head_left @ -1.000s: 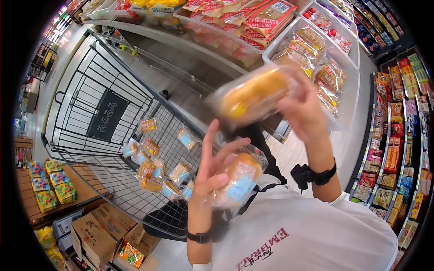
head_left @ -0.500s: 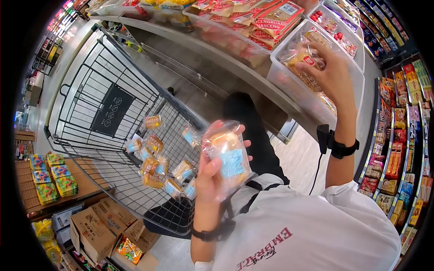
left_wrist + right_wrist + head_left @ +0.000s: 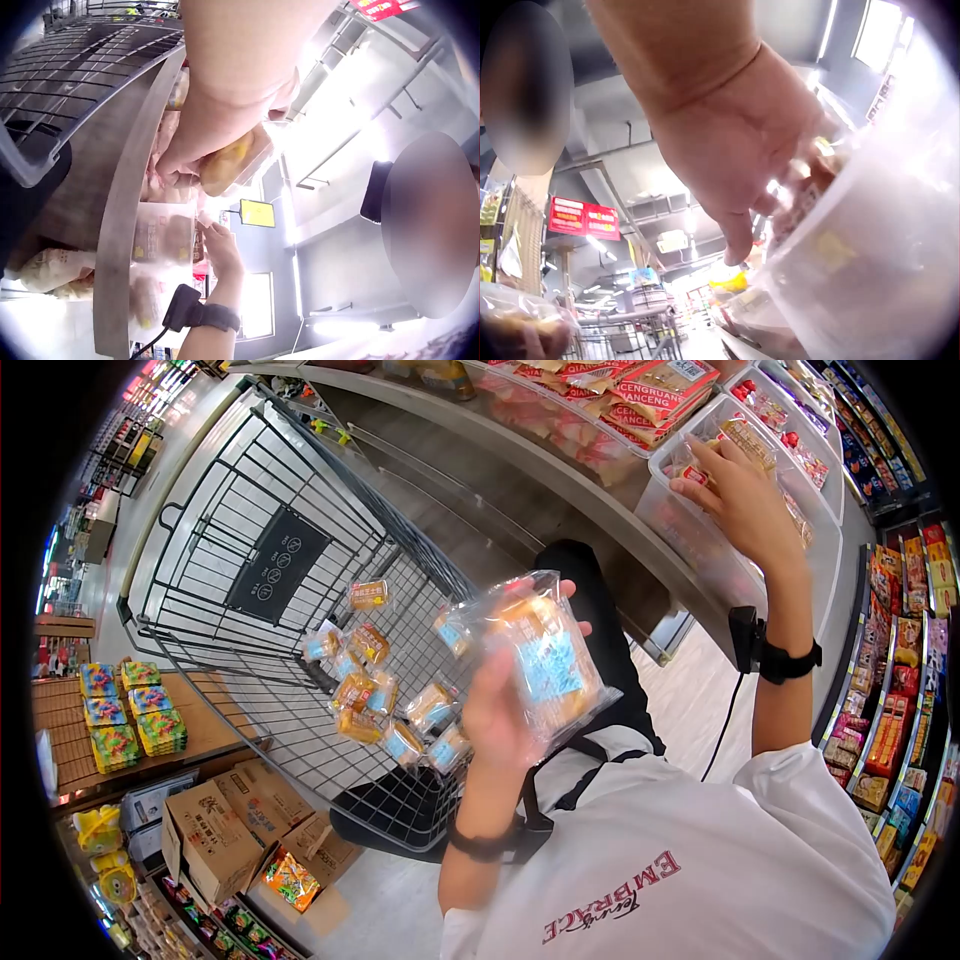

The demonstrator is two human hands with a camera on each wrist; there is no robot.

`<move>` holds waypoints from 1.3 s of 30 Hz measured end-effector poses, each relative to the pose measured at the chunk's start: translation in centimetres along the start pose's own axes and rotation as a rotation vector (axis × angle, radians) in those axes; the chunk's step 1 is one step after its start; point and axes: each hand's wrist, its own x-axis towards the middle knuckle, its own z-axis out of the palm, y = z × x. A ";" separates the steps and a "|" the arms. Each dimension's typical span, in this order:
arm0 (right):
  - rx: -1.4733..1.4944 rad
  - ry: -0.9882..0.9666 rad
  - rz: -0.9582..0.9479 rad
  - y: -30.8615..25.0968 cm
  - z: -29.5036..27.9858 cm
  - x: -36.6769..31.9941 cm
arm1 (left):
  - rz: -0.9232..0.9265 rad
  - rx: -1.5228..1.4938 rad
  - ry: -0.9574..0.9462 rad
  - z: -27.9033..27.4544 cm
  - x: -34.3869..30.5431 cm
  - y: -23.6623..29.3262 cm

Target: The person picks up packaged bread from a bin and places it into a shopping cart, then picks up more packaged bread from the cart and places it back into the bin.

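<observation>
Left hand clasps wrapped bread, centre frame; one cart, left, holds at least ten packs; right hand, grip unclear, dips into one tub of packaged loaves, upper right.

Cardboard boxes stand near a wooden shelf bearing colourful packets; packaged snacks line the head view's right side; a red sign hangs overhead.
</observation>
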 end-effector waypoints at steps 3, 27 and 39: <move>0.090 0.291 -0.116 -2.9 -2.5 -0.2 | -0.001 -0.038 0.018 0.7 0.2 0.2; 0.536 -0.333 -0.029 -7.4 -7.7 -8.8 | 0.040 0.671 0.201 5.7 1.6 -1.3; 0.123 -0.141 0.333 19.5 -6.9 -8.2 | 0.118 1.162 0.460 -6.1 4.0 11.8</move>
